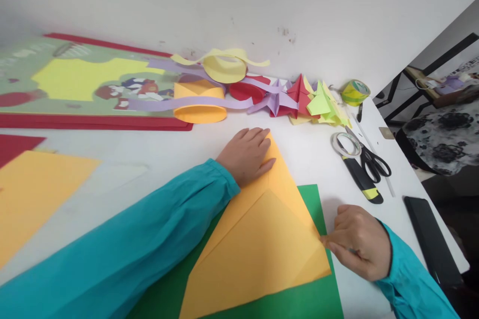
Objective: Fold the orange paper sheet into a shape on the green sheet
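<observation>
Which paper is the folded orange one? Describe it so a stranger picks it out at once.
On the white table, find the green sheet at bottom centre. Partly over it lies the folded orange paper, with the left hand resting near its tip and the right hand at its right edge. Unlike the plain orange sheet at far left, it shows folded flaps.

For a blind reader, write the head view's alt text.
A left hand rests at the tip of a folded orange sheet over green paper, while the right hand touches the sheet's right edge. Scissors and tape lie to the right on the table.
</observation>
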Demonstrator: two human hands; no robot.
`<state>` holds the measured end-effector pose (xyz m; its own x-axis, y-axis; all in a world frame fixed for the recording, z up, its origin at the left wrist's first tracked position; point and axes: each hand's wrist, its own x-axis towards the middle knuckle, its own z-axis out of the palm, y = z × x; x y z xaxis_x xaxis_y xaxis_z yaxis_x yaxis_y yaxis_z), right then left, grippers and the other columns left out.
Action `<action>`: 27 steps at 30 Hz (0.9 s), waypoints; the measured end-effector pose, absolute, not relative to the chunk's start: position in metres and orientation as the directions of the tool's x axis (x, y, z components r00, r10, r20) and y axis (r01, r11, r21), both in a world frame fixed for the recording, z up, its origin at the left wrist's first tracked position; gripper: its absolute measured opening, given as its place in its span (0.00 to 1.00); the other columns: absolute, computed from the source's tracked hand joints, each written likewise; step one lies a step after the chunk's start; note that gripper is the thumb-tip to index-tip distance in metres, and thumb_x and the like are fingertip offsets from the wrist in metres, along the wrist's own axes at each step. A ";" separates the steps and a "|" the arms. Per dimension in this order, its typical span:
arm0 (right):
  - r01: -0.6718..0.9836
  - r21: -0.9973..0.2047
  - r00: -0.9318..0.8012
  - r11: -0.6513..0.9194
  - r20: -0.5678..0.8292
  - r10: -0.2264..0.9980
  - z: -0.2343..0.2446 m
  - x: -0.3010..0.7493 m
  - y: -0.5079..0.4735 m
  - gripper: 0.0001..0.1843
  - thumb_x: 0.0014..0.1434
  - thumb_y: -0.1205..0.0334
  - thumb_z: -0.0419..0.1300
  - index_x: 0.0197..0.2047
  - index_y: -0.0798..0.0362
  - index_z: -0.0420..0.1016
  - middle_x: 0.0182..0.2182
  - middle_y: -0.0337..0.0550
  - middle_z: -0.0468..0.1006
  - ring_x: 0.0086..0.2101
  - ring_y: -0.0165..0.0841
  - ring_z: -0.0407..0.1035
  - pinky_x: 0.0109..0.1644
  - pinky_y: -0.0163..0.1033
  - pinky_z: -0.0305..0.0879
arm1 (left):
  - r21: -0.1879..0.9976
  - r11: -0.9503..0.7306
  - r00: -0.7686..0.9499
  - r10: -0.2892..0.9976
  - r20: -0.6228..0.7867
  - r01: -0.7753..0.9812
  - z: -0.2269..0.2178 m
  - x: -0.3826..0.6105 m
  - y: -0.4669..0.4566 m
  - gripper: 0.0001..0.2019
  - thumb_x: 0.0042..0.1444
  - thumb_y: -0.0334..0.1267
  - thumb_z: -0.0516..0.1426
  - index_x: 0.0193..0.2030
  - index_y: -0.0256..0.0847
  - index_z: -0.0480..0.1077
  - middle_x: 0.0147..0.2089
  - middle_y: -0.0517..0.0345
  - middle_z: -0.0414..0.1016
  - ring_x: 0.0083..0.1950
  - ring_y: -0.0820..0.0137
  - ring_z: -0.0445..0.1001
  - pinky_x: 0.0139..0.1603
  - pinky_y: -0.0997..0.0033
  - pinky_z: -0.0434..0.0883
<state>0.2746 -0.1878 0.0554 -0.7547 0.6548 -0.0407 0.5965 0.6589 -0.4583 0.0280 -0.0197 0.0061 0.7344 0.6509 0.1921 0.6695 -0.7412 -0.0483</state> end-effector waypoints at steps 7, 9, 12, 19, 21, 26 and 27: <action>0.609 -0.450 -0.742 0.653 -0.033 0.669 0.056 0.274 -0.190 0.15 0.62 0.65 0.46 0.24 0.50 0.65 0.14 0.36 0.65 0.15 0.29 0.54 0.27 0.41 0.46 | -0.014 -0.743 0.728 0.653 0.210 0.669 0.005 0.028 -0.019 0.21 0.60 0.45 0.50 0.51 0.29 0.70 0.63 0.36 0.65 0.61 0.49 0.64 0.59 0.50 0.62; 0.608 -0.453 -0.740 0.652 -0.027 0.672 0.055 0.274 -0.190 0.14 0.60 0.66 0.47 0.23 0.50 0.63 0.14 0.35 0.64 0.15 0.28 0.53 0.27 0.41 0.45 | -0.014 -0.742 0.728 0.655 0.203 0.671 0.006 0.028 -0.020 0.22 0.60 0.45 0.49 0.51 0.28 0.70 0.62 0.35 0.65 0.61 0.49 0.63 0.59 0.50 0.62; 0.595 -0.470 -0.748 0.652 -0.026 0.664 0.053 0.274 -0.192 0.14 0.57 0.66 0.49 0.21 0.50 0.57 0.13 0.34 0.62 0.15 0.28 0.51 0.26 0.41 0.43 | -0.015 -0.743 0.730 0.653 0.200 0.669 0.007 0.028 -0.020 0.23 0.60 0.45 0.49 0.51 0.27 0.70 0.62 0.34 0.65 0.61 0.49 0.63 0.60 0.50 0.62; 0.581 -0.487 -0.742 0.652 0.012 0.670 0.047 0.271 -0.190 0.17 0.61 0.64 0.47 0.20 0.49 0.60 0.14 0.36 0.64 0.16 0.30 0.54 0.25 0.42 0.46 | -0.030 -0.752 0.738 0.637 0.221 0.658 0.006 0.028 -0.020 0.22 0.61 0.45 0.50 0.51 0.26 0.70 0.61 0.33 0.66 0.60 0.49 0.64 0.60 0.50 0.63; 0.564 -0.501 -0.727 0.657 0.076 0.682 0.044 0.269 -0.185 0.16 0.63 0.62 0.47 0.25 0.50 0.68 0.16 0.38 0.68 0.18 0.31 0.58 0.26 0.41 0.50 | -0.033 -0.753 0.738 0.634 0.232 0.657 0.006 0.028 -0.020 0.21 0.60 0.45 0.50 0.50 0.28 0.70 0.61 0.35 0.67 0.60 0.50 0.65 0.59 0.51 0.63; 0.547 -0.506 -0.581 0.667 0.345 0.738 0.036 0.260 -0.167 0.10 0.63 0.65 0.52 0.39 0.54 0.74 0.24 0.43 0.77 0.26 0.33 0.67 0.32 0.40 0.62 | -0.038 -0.759 0.738 0.618 0.269 0.650 0.006 0.028 -0.021 0.21 0.61 0.45 0.50 0.48 0.27 0.71 0.59 0.31 0.67 0.58 0.49 0.66 0.59 0.51 0.64; 0.547 -0.491 -0.568 0.678 0.378 0.731 0.035 0.257 -0.162 0.09 0.62 0.65 0.53 0.41 0.55 0.74 0.26 0.44 0.78 0.29 0.34 0.69 0.35 0.41 0.64 | -0.034 -0.759 0.735 0.616 0.283 0.650 0.005 0.028 -0.021 0.20 0.60 0.45 0.51 0.48 0.27 0.71 0.58 0.31 0.67 0.58 0.48 0.65 0.58 0.50 0.64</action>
